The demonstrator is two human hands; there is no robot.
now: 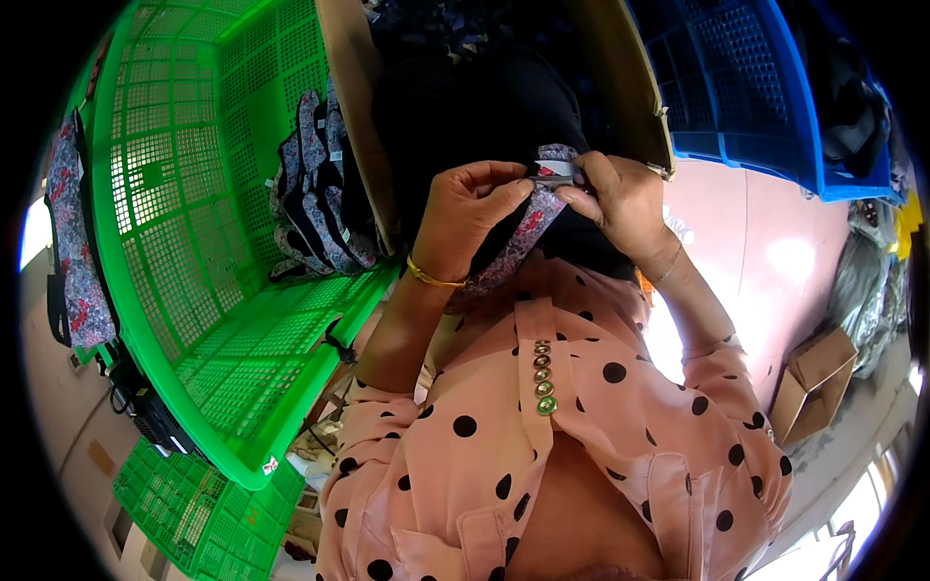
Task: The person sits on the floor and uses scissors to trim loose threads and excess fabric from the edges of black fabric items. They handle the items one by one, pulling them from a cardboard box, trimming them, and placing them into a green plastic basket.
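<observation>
Over my lap I hold a floral fabric strap [528, 230] in grey and pink, with a small pale label or tag [554, 172] on it. My left hand [463, 218] is closed in a pinch at the label's left edge. At its right edge, my right hand [622, 198] pinches the strap between thumb and fingers. The strap's lower end runs down beside my left wrist. What the small greyish piece between the fingertips is, I cannot make out. Dark cloth [475, 107] lies under my hands.
A large green plastic basket [184, 290] stands at my left, with several floral and black fabric pieces [325, 194] in it. Ahead is a cardboard box [349, 87]. A blue crate [736, 87] stands at the right, a small open carton [814, 382] below it.
</observation>
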